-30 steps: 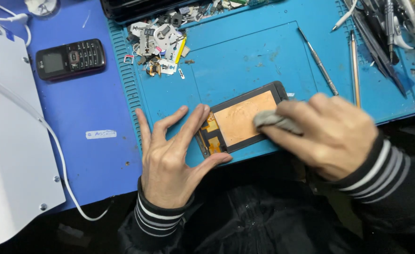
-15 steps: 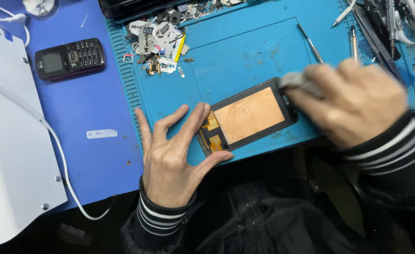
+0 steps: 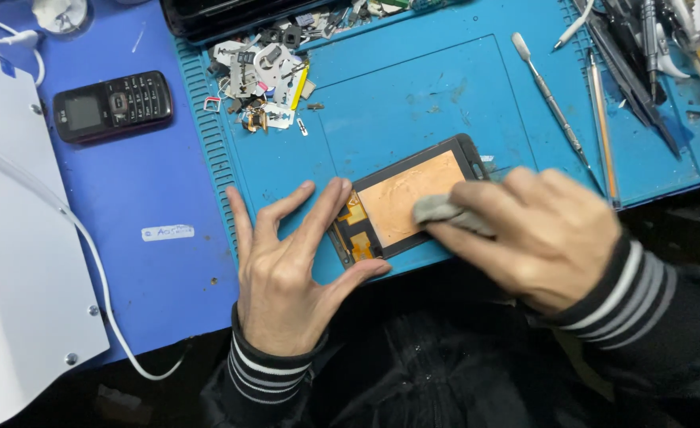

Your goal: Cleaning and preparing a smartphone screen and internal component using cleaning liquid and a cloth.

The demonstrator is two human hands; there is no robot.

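Grey cloth (image 3: 445, 211), one; screen panel (image 3: 401, 200), one; two hands.

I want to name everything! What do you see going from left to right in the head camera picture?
White panel → black phone → left hand → screen part → right hand, holding a grey cloth

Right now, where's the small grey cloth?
In the head view, the grey cloth is pinched under the right hand, on the phone screen panel, right of centre.
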